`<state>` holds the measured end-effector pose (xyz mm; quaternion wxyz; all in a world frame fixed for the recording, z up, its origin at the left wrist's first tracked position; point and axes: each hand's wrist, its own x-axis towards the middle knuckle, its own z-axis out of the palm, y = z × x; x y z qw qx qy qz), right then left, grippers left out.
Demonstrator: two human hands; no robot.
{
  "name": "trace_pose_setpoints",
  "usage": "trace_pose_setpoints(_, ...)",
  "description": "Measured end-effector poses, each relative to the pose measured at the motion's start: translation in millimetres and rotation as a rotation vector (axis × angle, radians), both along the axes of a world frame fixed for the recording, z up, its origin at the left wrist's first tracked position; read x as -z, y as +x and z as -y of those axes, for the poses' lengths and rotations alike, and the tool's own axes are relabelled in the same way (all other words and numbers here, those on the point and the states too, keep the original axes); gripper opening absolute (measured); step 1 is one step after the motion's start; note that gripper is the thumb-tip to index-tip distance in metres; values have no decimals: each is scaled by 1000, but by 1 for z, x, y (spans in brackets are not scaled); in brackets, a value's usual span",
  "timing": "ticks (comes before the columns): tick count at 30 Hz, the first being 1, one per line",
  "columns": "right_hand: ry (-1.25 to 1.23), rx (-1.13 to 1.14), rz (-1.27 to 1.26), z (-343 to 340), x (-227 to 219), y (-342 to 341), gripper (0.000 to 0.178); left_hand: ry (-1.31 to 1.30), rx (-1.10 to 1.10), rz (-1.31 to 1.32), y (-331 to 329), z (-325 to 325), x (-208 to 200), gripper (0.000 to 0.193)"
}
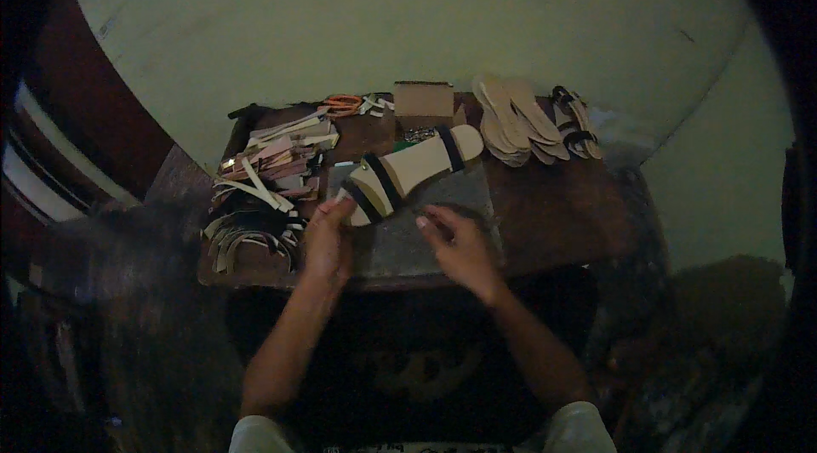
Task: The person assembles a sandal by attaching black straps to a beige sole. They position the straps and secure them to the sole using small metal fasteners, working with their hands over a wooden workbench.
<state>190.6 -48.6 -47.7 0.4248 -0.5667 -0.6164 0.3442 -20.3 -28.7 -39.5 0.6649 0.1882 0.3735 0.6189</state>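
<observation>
A sandal (417, 176) with a pale sole and black straps is held slantwise above the grey work slab (464, 198). My left hand (328, 240) is closed on its near left end, thumb on top. Two black straps cross that end, and another crosses the far right end. A small shiny spot shows beside one strap. To the right of the sandal and apart from it, my right hand (461, 249) has its thumb and forefinger drawn together. Whatever is between those fingertips is too small and dark to make out.
Cut strips (281, 155) in pale and pinkish tones lie piled on the table's left, with curved dark straps (247, 236) nearer me. At the back are orange-handled scissors (344, 104) and a cardboard box (423, 99). Pale soles (511, 125) and a strapped sandal (577, 125) lie back right.
</observation>
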Motion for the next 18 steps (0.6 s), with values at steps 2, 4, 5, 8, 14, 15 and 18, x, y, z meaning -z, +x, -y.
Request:
trace_pose_setpoints(2,32,-4,-109,-3,0,-7,35,-56,-52,-31,5,6,19,27)
trace_pose_setpoints(4,29,18,-233,0,-27,-7,36,-41,18,-9,14,17,12,29)
trace_pose_setpoints(5,7,17,-286,-1,-29,-4,36,-31,58,3,18,20,8,30)
trace_pose_setpoints(8,-15,-24,-438,-4,-35,8,37,-21,130,-8,28,22,6,30)
trace_pose_setpoints(14,54,-157,-665,-6,-55,24,44,-52,551,4,21,24,-1,28)
trace_pose_setpoints(15,76,-173,-641,-9,-53,29,45,-67,557,-28,25,24,-3,27)
trace_pose_setpoints(18,59,-219,-650,-12,-65,49,45,-93,594,-118,39,22,-15,25)
